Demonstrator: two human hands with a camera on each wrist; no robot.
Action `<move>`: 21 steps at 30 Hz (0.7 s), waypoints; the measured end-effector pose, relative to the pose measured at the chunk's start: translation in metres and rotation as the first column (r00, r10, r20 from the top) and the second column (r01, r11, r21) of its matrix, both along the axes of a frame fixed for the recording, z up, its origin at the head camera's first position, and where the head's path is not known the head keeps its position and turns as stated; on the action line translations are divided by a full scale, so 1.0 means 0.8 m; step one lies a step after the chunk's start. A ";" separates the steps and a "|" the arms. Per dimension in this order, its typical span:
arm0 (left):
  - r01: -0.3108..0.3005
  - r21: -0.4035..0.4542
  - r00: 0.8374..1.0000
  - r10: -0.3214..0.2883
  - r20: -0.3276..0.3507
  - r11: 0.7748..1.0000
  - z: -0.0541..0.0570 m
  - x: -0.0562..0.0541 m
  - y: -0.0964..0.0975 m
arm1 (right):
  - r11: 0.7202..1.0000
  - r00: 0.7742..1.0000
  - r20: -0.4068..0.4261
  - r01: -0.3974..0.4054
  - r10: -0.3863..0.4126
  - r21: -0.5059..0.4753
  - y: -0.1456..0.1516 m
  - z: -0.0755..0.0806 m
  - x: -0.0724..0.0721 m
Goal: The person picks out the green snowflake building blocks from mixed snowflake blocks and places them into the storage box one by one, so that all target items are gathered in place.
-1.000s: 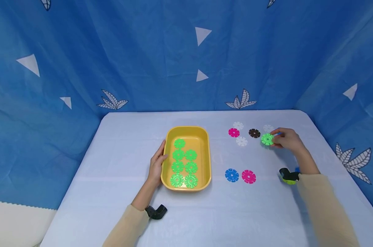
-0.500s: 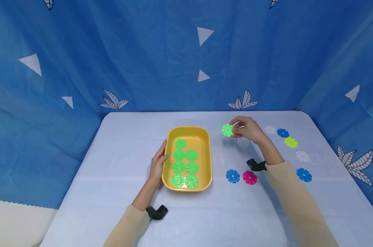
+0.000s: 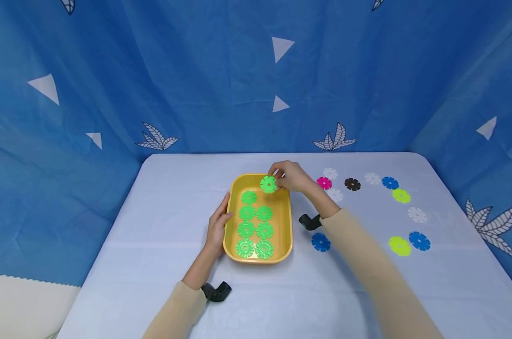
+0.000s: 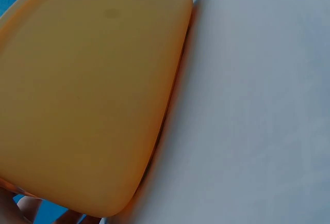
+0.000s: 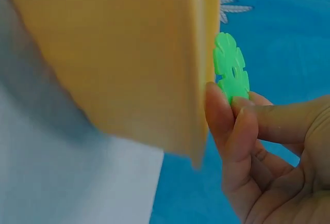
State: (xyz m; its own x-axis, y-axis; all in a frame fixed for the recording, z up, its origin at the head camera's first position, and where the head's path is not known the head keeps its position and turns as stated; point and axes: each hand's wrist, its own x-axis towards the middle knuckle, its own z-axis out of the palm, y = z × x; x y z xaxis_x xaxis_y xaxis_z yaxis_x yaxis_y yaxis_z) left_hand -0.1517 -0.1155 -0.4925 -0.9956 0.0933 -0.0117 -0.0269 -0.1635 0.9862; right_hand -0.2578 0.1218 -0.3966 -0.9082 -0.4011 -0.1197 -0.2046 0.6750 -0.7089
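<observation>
My right hand (image 3: 292,176) pinches a green notched plastic snowflake disc (image 3: 268,184) between thumb and fingers, over the far right part of a yellow tray (image 3: 281,226). In the right wrist view the held green disc (image 5: 233,74) appears nearly edge-on beside the tray wall (image 5: 129,69). Several green discs (image 3: 247,213) lie inside the tray, mostly in two columns, one alone at the far left. My left hand (image 3: 216,230) holds the tray's left side, its thumb at the rim. The tray's outside (image 4: 93,90) fills much of the left wrist view, hiding most of that hand.
On the white table (image 3: 154,212), right of the tray, lie loose discs: a pink disc (image 3: 324,183), a black disc (image 3: 352,184), a blue disc (image 3: 420,241), a yellow-green disc (image 3: 400,246) and several others. A blue patterned curtain (image 3: 222,84) stands behind the table.
The right hand has carried the green disc leftward from the far right of the table to over the tray. The left hand and the tray have stayed in place.
</observation>
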 end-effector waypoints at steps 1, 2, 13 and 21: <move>-0.001 -0.001 1.000 0.001 -0.001 1.000 0.000 0.000 0.000 | 1.000 1.000 -0.004 -0.010 0.010 0.011 -0.005 -0.002 -0.001; -0.001 -0.001 1.000 0.001 -0.002 1.000 0.000 0.000 0.000 | 1.000 1.000 -0.004 -0.015 0.015 0.020 -0.010 -0.004 -0.001; -0.003 0.006 1.000 0.003 0.010 1.000 -0.002 0.000 0.000 | 0.977 0.991 -0.115 -0.038 0.063 0.210 -0.034 -0.027 0.000; -0.005 0.009 1.000 0.005 0.011 1.000 -0.001 0.000 -0.001 | 0.945 0.975 -0.178 -0.072 0.134 0.319 -0.038 -0.032 0.001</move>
State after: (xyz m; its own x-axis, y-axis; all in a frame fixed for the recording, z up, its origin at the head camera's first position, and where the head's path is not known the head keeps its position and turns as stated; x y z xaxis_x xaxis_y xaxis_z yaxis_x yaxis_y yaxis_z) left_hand -0.1519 -0.1161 -0.4932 -0.9959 0.0880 -0.0214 -0.0364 -0.1728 0.9843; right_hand -0.2570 0.0917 -0.4219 -0.8816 -0.4654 -0.0781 -0.3976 0.8217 -0.4082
